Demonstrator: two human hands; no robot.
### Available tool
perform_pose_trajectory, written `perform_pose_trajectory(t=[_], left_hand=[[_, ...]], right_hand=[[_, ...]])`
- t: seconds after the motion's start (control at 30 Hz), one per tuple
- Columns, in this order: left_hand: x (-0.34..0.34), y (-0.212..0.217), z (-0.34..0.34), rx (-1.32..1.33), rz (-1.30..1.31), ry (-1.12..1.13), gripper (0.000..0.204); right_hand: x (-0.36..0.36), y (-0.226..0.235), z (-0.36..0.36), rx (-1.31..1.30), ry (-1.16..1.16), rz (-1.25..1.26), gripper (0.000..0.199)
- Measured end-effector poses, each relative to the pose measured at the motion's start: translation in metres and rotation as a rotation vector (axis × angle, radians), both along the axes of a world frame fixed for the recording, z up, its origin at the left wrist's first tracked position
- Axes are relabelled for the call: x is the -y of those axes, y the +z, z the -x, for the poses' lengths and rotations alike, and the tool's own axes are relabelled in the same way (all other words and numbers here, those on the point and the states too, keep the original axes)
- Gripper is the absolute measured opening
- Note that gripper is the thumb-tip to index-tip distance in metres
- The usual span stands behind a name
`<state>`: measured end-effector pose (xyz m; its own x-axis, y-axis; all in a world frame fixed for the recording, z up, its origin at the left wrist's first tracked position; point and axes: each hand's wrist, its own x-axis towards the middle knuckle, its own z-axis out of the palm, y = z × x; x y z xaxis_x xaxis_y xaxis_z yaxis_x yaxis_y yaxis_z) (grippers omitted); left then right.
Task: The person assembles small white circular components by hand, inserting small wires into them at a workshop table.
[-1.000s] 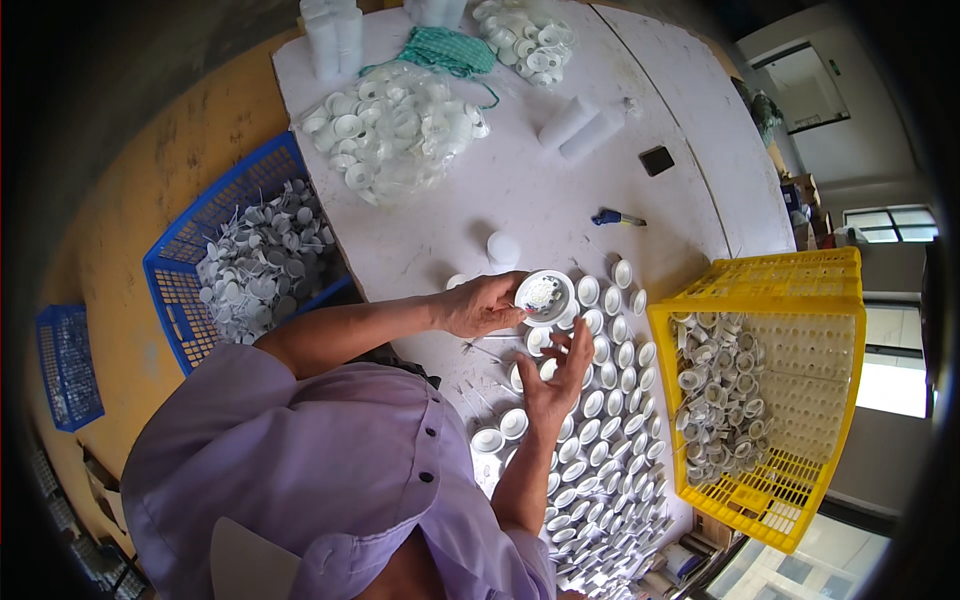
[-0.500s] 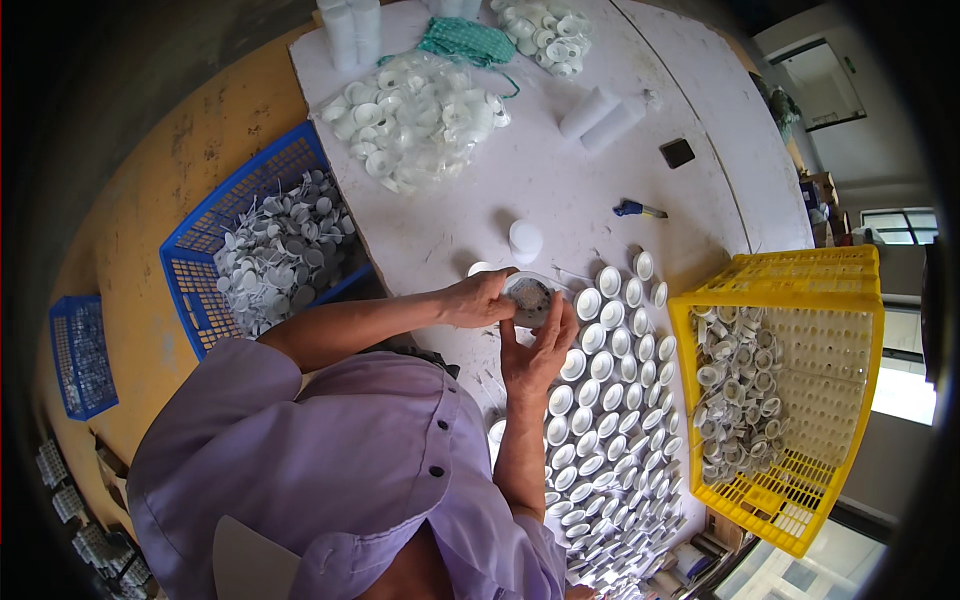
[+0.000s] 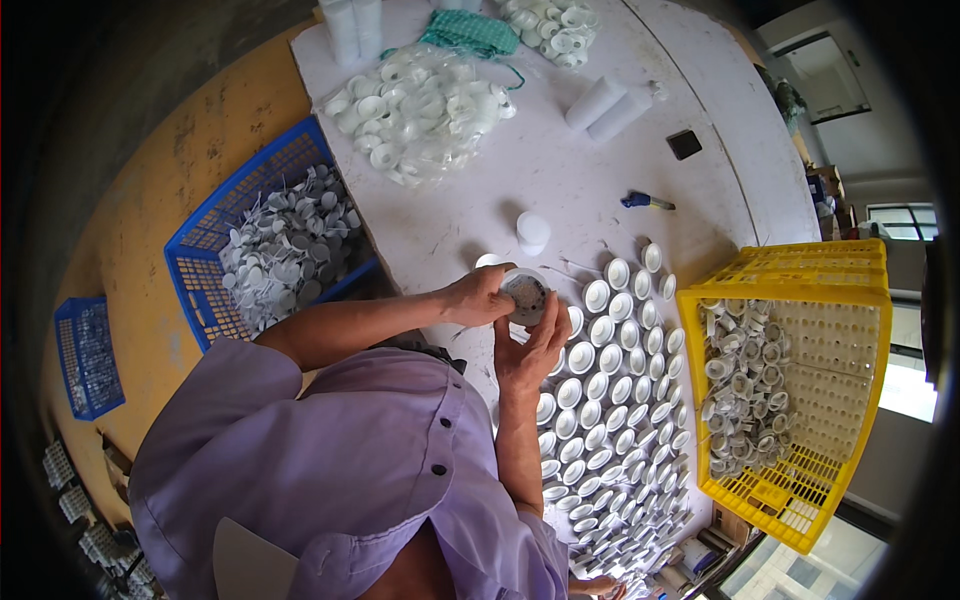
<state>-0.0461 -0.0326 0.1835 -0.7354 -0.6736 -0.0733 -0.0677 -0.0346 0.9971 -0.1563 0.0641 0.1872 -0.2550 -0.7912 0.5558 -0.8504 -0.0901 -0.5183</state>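
Note:
Both of my hands hold a round white-rimmed light fitting (image 3: 525,292) above the white table. Its upturned face is grey with dark specks; I cannot make out the detail. My left hand (image 3: 478,298) pinches its left edge between thumb and fingers. From the lower right, my right hand (image 3: 532,350) grips the rim, fingers curled around it. Just beyond stands a small stack of white round covers (image 3: 532,232), with a white disc (image 3: 489,261) beside my left hand. Rows of white round light fittings (image 3: 597,387) spread to the right of my right hand.
A blue crate (image 3: 190,290) of white round parts stands left; a yellow crate (image 3: 870,350) of fittings stands right. Bagged white parts (image 3: 420,110), a blue-handled cutter (image 3: 648,201) and a dark square object (image 3: 684,145) lie beyond. Another person's hand (image 3: 600,586) shows at the bottom edge.
My hands keep hold of the light fitting, which has barely moved. The view has shifted slightly. Another person's hand shows more at the bottom edge, near the fittings.

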Motion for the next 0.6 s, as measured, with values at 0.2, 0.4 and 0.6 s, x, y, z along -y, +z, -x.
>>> perform_pose_trajectory(t=[0.2, 0.4, 0.6], left_hand=[[0.002, 0.002, -0.015, 0.023, -0.078, -0.018, 0.042], [-0.006, -0.011, -0.032, -0.065, -0.293, 0.042, 0.044], [-0.003, -0.044, -0.058, -0.134, -0.479, 0.057, 0.047]], right_hand=[[0.001, -0.006, -0.007, 0.030, 0.064, -0.016, 0.086], [0.002, -0.019, -0.021, 0.050, 0.140, -0.058, 0.086], [0.017, -0.025, -0.035, 0.193, 0.201, -0.154, 0.086]])
